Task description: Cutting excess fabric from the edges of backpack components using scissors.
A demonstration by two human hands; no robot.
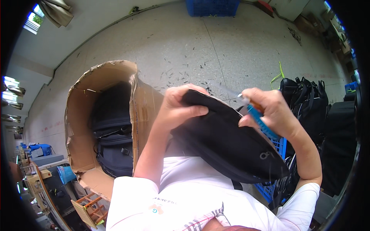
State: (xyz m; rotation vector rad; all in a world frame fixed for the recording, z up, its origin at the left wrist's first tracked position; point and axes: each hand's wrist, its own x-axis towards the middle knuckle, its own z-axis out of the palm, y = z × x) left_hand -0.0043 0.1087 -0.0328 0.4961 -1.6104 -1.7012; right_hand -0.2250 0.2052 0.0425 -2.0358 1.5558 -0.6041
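Note:
My left hand (184,104) pinches the upper edge of a black fabric bag (227,142), thumb on the near face and fingers behind. The bag hangs tilted across my lap, with a small grey ring-shaped mark or fitting near its lower right end. My right hand (269,111) is closed around a blue-handled tool (259,118) with an orange part and a metal end, held close to the bag's upper edge. Motion blurs the tool's tip, so its exact kind is unclear. Part of the bag's far side is hidden.
On my left stands an open cardboard box (148,104) holding black backpacks (113,131). More black bags (304,100) are piled on my right, beside a blue plastic crate (266,191). Dark scraps litter the floor (169,46). A wooden stool (90,210) stands lower left; another blue crate (212,8) is ahead.

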